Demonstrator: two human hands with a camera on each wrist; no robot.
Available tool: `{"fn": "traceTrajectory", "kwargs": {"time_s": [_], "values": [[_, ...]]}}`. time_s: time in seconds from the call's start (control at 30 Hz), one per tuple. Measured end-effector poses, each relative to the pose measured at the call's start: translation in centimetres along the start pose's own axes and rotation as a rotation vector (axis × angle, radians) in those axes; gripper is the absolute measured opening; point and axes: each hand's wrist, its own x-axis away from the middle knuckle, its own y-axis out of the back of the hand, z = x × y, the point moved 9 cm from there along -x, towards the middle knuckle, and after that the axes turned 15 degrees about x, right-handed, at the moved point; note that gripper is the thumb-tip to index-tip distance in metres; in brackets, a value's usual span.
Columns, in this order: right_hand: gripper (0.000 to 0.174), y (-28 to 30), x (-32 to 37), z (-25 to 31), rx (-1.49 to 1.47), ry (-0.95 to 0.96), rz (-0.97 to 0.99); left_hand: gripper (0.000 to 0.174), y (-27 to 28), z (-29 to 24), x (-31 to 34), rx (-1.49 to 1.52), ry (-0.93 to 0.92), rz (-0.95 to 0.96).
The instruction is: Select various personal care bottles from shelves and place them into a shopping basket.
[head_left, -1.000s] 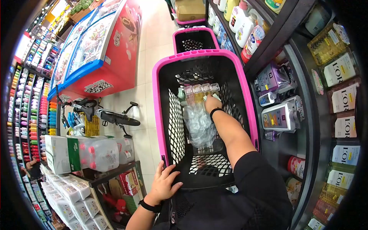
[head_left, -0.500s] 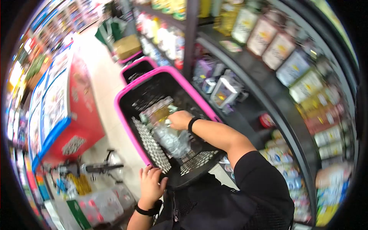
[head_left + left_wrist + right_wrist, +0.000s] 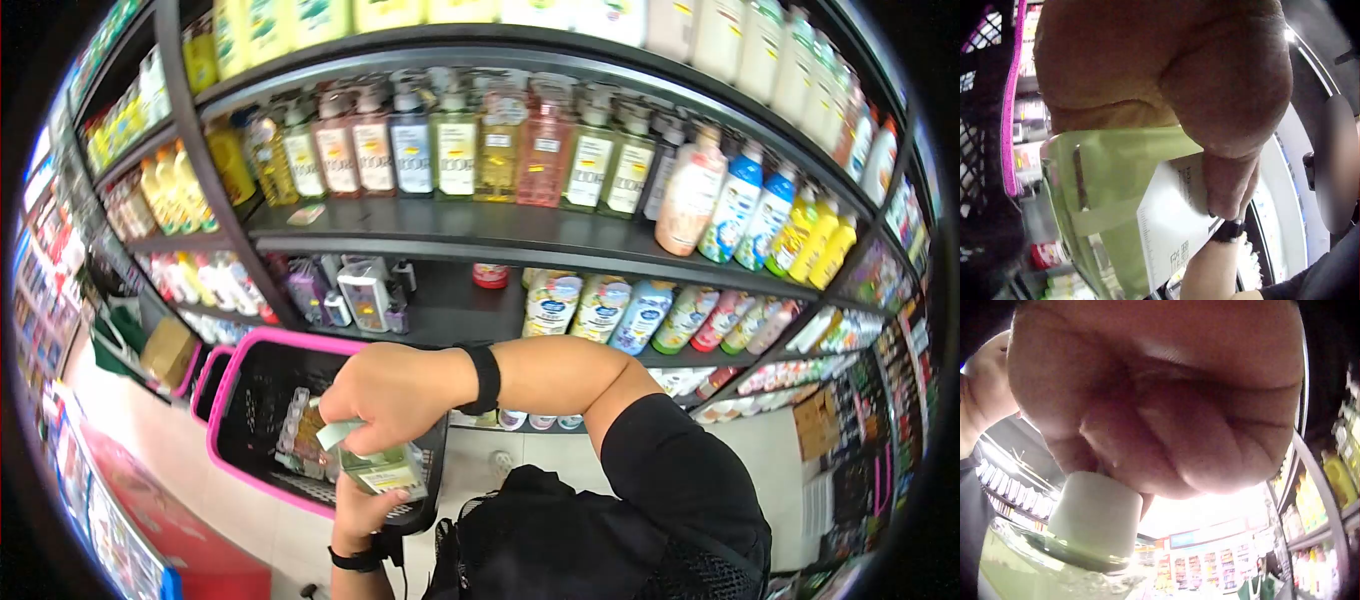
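A clear bottle of green liquid (image 3: 385, 470) with a pale label is held over the near end of the pink-rimmed black basket (image 3: 222, 420). My left hand (image 3: 358, 515) grips its body from below, thumb on the front. My right hand (image 3: 385, 395) has its fingers curled at the pale cap (image 3: 338, 433). Up close in the left wrist view, the green bottle (image 3: 1116, 206) lies against my left hand (image 3: 1166, 75). The right wrist view has the white cap (image 3: 1096, 515) under the curled fingers of my right hand (image 3: 1160, 419).
Several clear-topped bottles (image 3: 298, 430) lie inside the basket. Behind it, a dark shelf (image 3: 450, 222) carries rows of pump bottles, with pouches (image 3: 552, 303) on the level below. A red freezer (image 3: 150, 510) stands at lower left, and a cardboard box (image 3: 168, 350) is at the left.
The view has swung right toward the shelves. My right hand has come up out of the basket with the green bottle, and my left hand has left the rim and grips the bottle.
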Motion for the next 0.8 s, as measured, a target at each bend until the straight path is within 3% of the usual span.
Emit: {"fn": "traceTrajectory", "kwargs": {"time_s": [0.07, 0.13, 0.27, 0.3, 0.4, 0.47, 0.57, 0.6, 0.63, 0.8], "values": [[0.032, 2.1, 2.4, -0.4, 0.01, -0.114, 0.004, 0.077, -2.8, 0.0, -0.8, 0.003, 0.055, 0.012], [0.043, 4.7, 5.4, -1.4, -0.018, -0.277, 0.01, 0.071, -4.3, -0.2, -2.2, 0.013, 0.003, 0.035], [0.088, 6.6, 13.1, -4.7, -0.193, -0.401, -0.187, 0.082, -8.1, -1.3, -6.1, 0.001, -0.132, 0.053], [0.091, 6.6, 14.9, -4.9, -0.183, -0.369, -0.245, 0.085, -9.5, -1.9, -7.3, 0.008, -0.177, 0.047], [0.092, 6.3, 19.4, -6.2, -0.246, -0.394, -0.288, 0.087, -15.7, -2.7, -11.5, -0.027, -0.229, 0.151], [0.09, 8.2, 22.5, -7.1, -0.135, -0.436, -0.368, 0.085, -19.7, -2.8, -14.1, 0.019, -0.296, 0.21], [0.083, 11.9, 26.9, -8.7, -0.095, -0.546, -0.469, 0.092, -24.7, -1.0, -18.9, -0.01, -0.24, 0.254], [0.082, 12.7, 28.5, -9.5, -0.053, -0.588, -0.51, 0.09, -26.9, -0.5, -20.2, 0.02, -0.241, 0.256], [0.081, 13.6, 30.1, -10.3, -0.01, -0.628, -0.552, 0.072, -28.8, 0.0, -21.4, 0.087, -0.257, 0.349], [0.077, 17.1, 35.2, -11.9, 0.059, -0.744, -0.539, 0.065, -34.5, 3.2, -25.2, 0.166, -0.214, 0.434]]}}
